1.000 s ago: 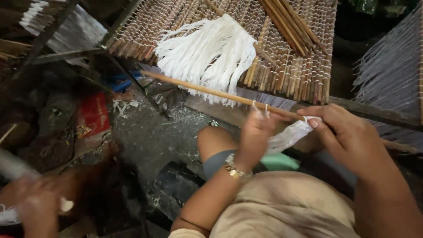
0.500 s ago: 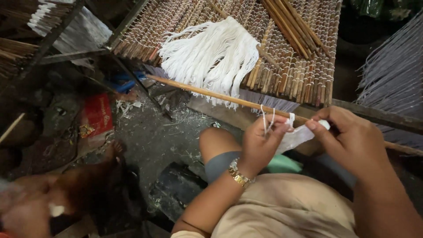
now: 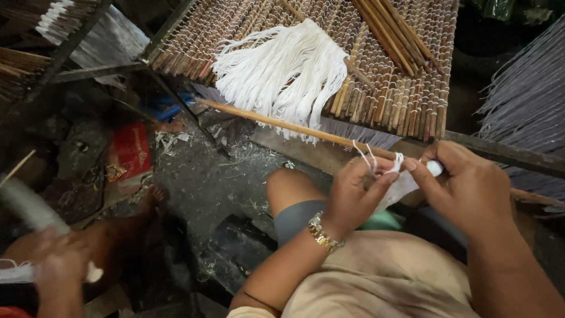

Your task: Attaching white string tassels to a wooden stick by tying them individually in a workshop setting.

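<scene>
- two hands work at the near end of a long wooden stick (image 3: 276, 122).
- left hand (image 3: 353, 197): grip pinched on white string (image 3: 369, 158) looped on the stick.
- right hand (image 3: 471, 191): grip closed on a white strip (image 3: 406, 184) just below the stick.
- white thread bundle (image 3: 285, 70) lies past the stick, on a bamboo mat (image 3: 400, 88).

String bundle (image 3: 285, 73) on stick mat (image 3: 400, 88); long stick (image 3: 282, 123) before mat; both hands at stick's right end; co-worker's hand (image 3: 59, 271) far left.
</scene>
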